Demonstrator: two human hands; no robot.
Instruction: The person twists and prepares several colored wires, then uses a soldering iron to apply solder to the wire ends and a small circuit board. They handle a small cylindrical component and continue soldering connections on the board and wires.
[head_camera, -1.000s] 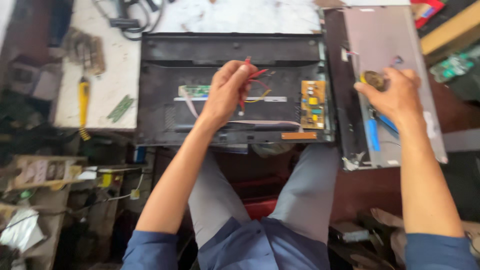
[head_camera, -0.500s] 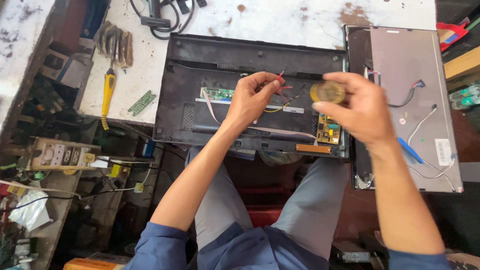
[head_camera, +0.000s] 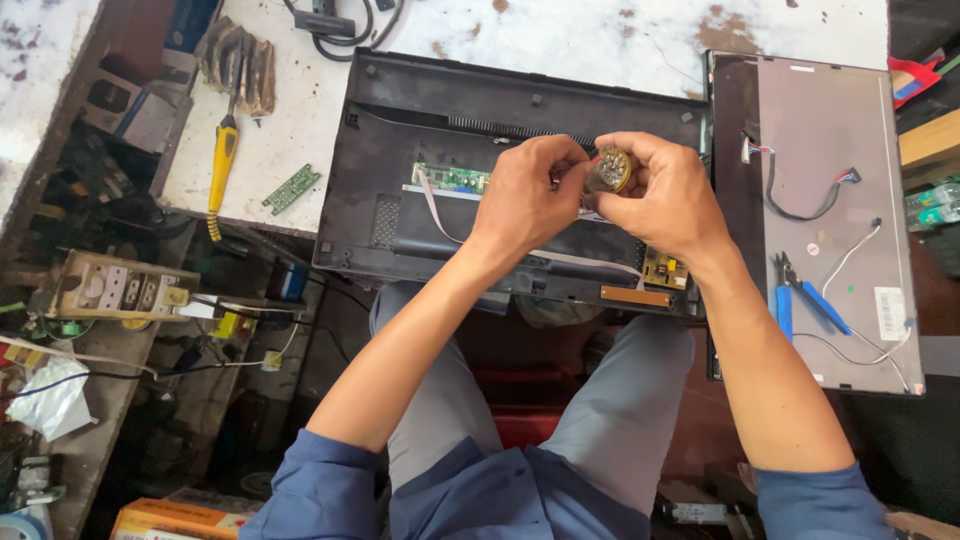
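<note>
my right hand (head_camera: 668, 200) has its fingers curled around a small round brass-coloured part (head_camera: 608, 168), gripped between thumb and fingertips. my left hand (head_camera: 528, 195) meets it from the other side, fingers pinched closed at the part's edge; i cannot tell what, if anything, they pinch. both hands hover together above the middle of the open black monitor shell (head_camera: 420, 110), clear of its boards.

the shell's near edge hangs over the workbench lip, just above my knees. inside it, a green circuit board (head_camera: 450, 178) sits left of my hands, a flat ribbon cable (head_camera: 432, 205) running down from it, and a yellowish power board (head_camera: 664, 268) lies below my right wrist. the shell's right edge sits just beside the grey metal panel (head_camera: 830, 130), which leaves little room on that side. blue-handled pliers (head_camera: 800, 295) and loose wires (head_camera: 800, 200) lie on that panel.

to the left there is more room: worn white benchtop (head_camera: 600, 35) with a yellow-handled screwdriver (head_camera: 222, 160) and a small green board strip (head_camera: 291, 188), well apart from the shell. black cables (head_camera: 330, 22) lie at the far edge. left of the bench sits a cluttered lower shelf (head_camera: 120, 290).
</note>
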